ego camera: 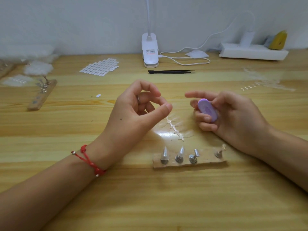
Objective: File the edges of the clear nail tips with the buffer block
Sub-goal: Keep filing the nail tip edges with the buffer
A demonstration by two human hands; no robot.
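My right hand (pixel 233 117) grips a small purple oval buffer block (pixel 208 110) between thumb and fingers, just above the table. My left hand (pixel 138 110) hovers to its left with the fingers curled and thumb and forefinger slightly apart; I see nothing between them. A strip of clear nail tips (pixel 175 129) on a thin plastic spine lies on the wood between and below both hands. Nearer to me, a wooden strip (pixel 206 160) carries several metal stands with nail tips on them.
A second wooden strip with stands (pixel 41 95) lies at the left. A sheet of white oval tabs (pixel 100 67), black tweezers (pixel 171 72), a white clip lamp (pixel 150 50) with its cable, and a power strip (pixel 253 51) sit farther back. Plastic bags (pixel 38 68) are far left.
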